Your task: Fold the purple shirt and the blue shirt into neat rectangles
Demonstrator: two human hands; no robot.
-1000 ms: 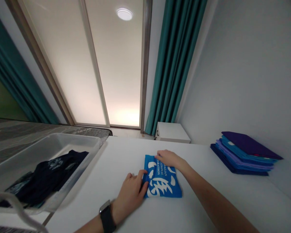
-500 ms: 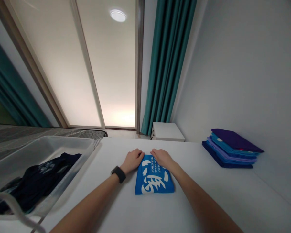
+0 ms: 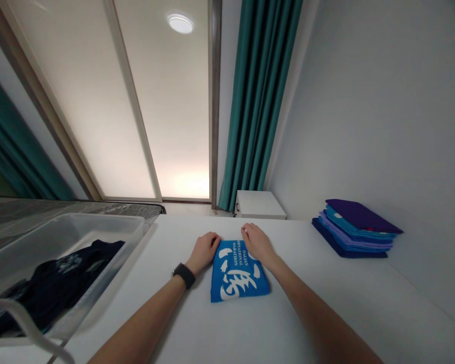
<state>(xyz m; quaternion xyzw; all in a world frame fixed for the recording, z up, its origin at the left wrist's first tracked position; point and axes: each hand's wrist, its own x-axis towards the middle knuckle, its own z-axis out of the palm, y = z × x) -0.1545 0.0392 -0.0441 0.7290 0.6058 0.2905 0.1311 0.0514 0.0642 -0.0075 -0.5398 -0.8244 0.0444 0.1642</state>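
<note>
A folded blue T-shirt point(image 3: 239, 278) with white lettering and large brush-style characters lies on the white table point(image 3: 212, 333). At its far left corner, my left hand point(image 3: 207, 250) is closed, with bent fingers on the fabric's edge. A dark watch sits on that wrist. My right hand point(image 3: 258, 245) is over the far right corner, its fingertips just past the shirt's far edge. Its fingers are loosely bent and hold nothing that I can see; their undersides are hidden.
A stack of folded clothes point(image 3: 358, 230), purple on top, stands at the right near the wall. On the left is a translucent plastic bin point(image 3: 132, 230) with dark clothing point(image 3: 72, 275) inside. A white cabinet point(image 3: 260, 203) stands beyond the table's far edge.
My right hand has shifted up off the shirt's far edge, uncovering more lettering. My left hand remains at the left corner. The view has turned slightly.
</note>
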